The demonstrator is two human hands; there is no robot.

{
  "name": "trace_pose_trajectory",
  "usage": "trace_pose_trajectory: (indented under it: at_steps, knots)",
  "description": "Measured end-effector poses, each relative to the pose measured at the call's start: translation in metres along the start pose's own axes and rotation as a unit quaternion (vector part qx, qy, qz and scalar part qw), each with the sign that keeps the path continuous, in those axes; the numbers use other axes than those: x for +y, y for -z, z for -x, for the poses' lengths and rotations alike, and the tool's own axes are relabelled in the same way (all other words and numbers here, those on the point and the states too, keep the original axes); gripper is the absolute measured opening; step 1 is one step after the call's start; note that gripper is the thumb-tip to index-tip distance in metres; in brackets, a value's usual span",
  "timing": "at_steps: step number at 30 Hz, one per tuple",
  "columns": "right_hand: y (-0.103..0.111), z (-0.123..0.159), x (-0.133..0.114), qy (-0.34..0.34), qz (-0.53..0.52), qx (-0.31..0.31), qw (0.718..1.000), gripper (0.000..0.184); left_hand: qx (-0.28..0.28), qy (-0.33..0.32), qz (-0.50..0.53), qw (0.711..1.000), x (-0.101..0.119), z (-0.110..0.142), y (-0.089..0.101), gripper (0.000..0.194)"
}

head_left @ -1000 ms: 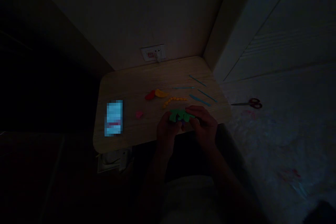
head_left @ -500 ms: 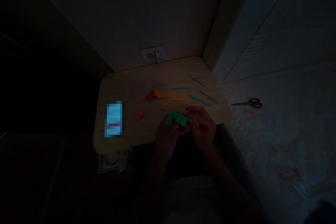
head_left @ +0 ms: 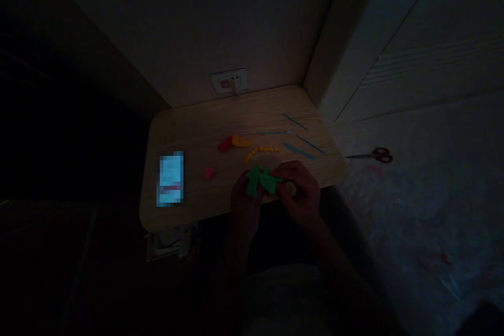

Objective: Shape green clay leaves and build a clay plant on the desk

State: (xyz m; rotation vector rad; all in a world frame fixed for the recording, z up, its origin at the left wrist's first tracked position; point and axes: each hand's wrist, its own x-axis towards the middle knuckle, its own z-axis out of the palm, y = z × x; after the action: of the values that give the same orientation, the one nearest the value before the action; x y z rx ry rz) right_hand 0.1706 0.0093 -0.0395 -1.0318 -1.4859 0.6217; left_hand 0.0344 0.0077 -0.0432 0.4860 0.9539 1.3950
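Over the front edge of the small wooden table [head_left: 189,126], a green leafy modelling-clay piece [head_left: 268,182] with several lobes and a thin stem is held between my hands. My left hand [head_left: 244,206] is closed around its left side, most of its fingers hidden underneath. My right hand [head_left: 302,189] pinches the stem end at the right with thumb and fingertips. Just beyond lie a beaded yellow clay strand [head_left: 260,151], a curved orange-yellow piece [head_left: 241,141] and a red piece [head_left: 224,144] touching it. A small pink lump [head_left: 208,173] sits to the left.
Several thin blue modelling tools, one of them broad [head_left: 299,150], lie at the table's right. A phone with a lit, blurred screen [head_left: 170,178] is at the left. Scissors [head_left: 372,155] rest on a pale sheet beyond the right edge. A wall socket [head_left: 229,82] holds a plug.
The green clay piece has tilted and turned, so its lobes now face up more. Both hands have shifted slightly left with it. The things on the table stay where they were.
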Motion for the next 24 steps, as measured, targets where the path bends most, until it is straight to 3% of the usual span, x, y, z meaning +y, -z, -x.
trace_pose_trajectory:
  at_steps: [8, 14, 17, 24]
  knots:
    - [-0.0007, -0.0023, -0.0028, -0.072, -0.093, -0.020, 0.993, 0.022, -0.018, -0.046, -0.062, 0.997, 0.0036, -0.0027, -0.0017, 0.042]
    - [-0.0014, -0.0031, 0.0027, -0.240, -0.161, -0.007, 0.957, 0.013, -0.013, -0.058, -0.087, 0.994, 0.0012, -0.0064, -0.0011, 0.041]
    - [-0.0016, -0.0035, 0.0060, -0.298, -0.194, -0.012, 0.934, 0.017, 0.004, -0.064, -0.095, 0.993, 0.0011, -0.0068, -0.0002, 0.040]
    - [0.0010, -0.0034, 0.0040, -0.299, -0.246, -0.062, 0.920, 0.029, -0.001, -0.075, -0.147, 0.986, 0.0058, -0.0066, 0.0052, 0.031]
